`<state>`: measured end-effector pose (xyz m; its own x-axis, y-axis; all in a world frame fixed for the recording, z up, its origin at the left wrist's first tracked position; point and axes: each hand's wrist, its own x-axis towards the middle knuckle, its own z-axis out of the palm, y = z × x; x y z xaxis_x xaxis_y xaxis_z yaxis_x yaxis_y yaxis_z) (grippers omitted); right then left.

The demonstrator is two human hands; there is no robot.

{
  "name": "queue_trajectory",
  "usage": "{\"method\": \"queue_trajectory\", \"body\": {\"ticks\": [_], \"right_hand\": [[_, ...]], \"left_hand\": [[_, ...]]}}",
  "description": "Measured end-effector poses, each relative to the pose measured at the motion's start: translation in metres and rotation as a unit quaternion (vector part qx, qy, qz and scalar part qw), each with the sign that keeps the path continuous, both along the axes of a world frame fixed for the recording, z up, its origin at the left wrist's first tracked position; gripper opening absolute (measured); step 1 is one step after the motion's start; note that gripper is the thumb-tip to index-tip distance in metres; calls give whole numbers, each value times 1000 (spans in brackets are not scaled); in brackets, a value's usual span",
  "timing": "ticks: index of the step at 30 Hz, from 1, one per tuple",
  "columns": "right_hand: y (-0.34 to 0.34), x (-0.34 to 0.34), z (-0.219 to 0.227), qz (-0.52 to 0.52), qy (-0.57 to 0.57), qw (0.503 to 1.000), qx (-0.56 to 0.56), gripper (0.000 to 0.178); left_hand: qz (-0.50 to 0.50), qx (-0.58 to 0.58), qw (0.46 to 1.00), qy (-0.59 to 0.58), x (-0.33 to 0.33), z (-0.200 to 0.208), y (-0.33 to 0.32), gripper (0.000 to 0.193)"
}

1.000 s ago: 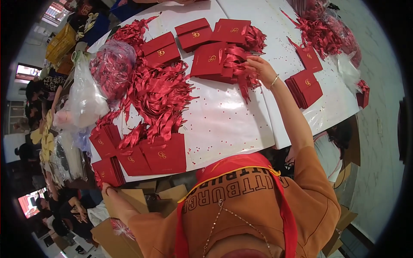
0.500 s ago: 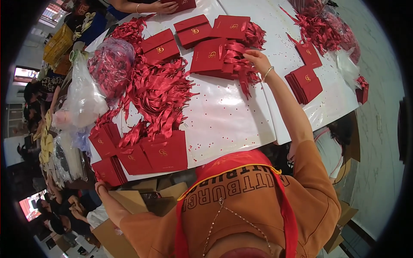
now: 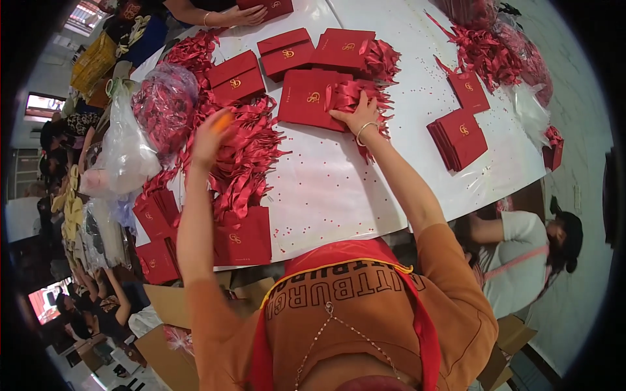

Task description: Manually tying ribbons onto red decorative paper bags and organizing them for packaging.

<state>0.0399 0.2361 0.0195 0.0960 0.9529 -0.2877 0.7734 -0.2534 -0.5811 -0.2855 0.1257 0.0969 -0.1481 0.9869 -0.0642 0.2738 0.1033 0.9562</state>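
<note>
My right hand (image 3: 360, 117) lies with its fingers apart on a stack of flat red paper gift bags (image 3: 306, 98) with gold print. Its fingertips touch the red ribbons (image 3: 343, 96) spread over the stack's right end. My left hand (image 3: 210, 140) is raised over a large heap of red ribbons (image 3: 251, 156) and smeared by motion. Something small and orange (image 3: 223, 122) shows at its fingertips; whether it is held or worn is unclear. More red gift bags (image 3: 244, 238) lie at the near left edge, partly behind my left forearm.
Further red gift bags (image 3: 235, 77) lie beyond the heap, and another stack (image 3: 460, 137) is at the right. A plastic bag of red ribbons (image 3: 163, 101) bulges at the left. A co-worker's hand (image 3: 248, 14) holds a red bag at the far edge. Another person (image 3: 521, 254) is at the right.
My left hand has risen from the bags at the near left edge to above the ribbon heap. My right hand has moved left and down onto the stack. A person has come into view at the right.
</note>
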Motion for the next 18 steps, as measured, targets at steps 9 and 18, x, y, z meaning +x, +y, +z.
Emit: {"method": "queue_trajectory", "body": {"ticks": [9, 18], "right_hand": [[8, 23, -7, 80, 103, 991, -4, 104], [-30, 48, -24, 163, 270, 948, 35, 96]], "left_hand": [[-47, -156, 968, -192, 99, -113, 147, 32], [-118, -318, 880, -332, 113, -70, 111, 52]]}}
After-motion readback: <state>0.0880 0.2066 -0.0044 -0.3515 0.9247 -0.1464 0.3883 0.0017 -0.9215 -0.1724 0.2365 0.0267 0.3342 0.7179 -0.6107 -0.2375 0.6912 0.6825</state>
